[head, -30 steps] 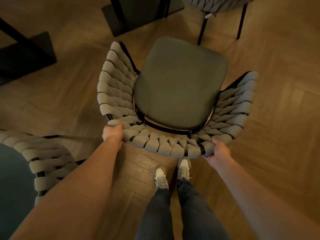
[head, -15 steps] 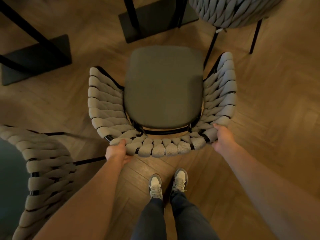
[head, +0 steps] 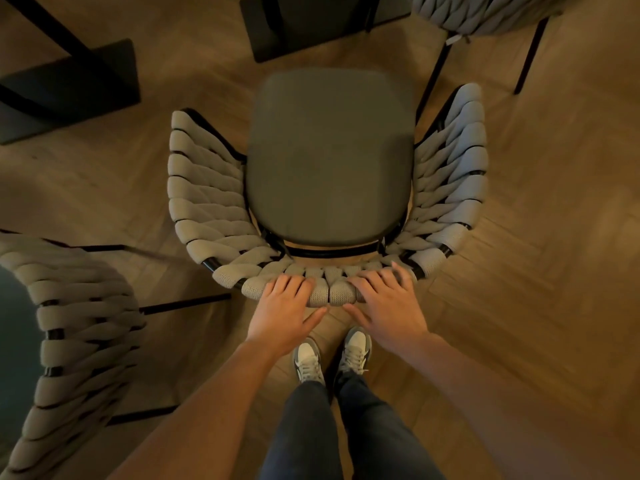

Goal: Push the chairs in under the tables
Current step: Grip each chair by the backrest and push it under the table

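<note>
Directly below the camera stands the chair (head: 329, 161) with a grey seat and a woven rope back, facing away from the person. Both hands rest side by side on the middle of the back's top rim. The left hand (head: 287, 310) lies with its fingers (head: 289, 285) spread flat over the rope, thumb below the rim; the right hand (head: 388, 306) does the same, a little blurred. Neither is clenched; they seem to press more than to grasp.

Beyond the seat's front edge lies a dark table base (head: 311, 26) on the wooden floor (head: 554, 237), and the tabletop is not in view. I judge the step in hand to be pushing this chair forward. The next move calls for a straight, even push from both palms, so the seat does not swing toward the neighbouring chair (head: 485, 15) at upper right. Another chair (head: 69, 323) waits at left.
</note>
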Tool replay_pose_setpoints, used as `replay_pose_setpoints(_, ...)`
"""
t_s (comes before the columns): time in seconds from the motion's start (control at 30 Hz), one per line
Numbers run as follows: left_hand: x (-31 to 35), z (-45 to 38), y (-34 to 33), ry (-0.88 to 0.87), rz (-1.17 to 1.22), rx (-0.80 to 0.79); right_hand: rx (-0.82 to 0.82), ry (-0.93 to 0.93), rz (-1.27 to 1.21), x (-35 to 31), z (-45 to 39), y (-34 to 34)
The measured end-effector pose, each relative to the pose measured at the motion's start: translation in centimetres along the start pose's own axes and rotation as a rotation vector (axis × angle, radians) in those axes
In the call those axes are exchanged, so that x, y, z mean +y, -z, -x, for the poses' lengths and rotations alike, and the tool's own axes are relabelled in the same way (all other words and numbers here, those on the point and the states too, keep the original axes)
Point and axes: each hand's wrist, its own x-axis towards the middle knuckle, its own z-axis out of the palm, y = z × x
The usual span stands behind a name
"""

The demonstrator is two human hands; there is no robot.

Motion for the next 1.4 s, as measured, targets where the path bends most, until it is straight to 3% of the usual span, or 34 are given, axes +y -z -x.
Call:
replay_pose_setpoints(0.43,-2.1,-3.8,0.1,0.006,0.019,0.05,0.067,0.05,0.055,1.8,-4.6,0.5)
replay_pose_setpoints(1.4,-11.6,-28.5,5.9,0.115,0.045,0.111,-0.153,0.062,0.044,11.3,-31.9,9.7)
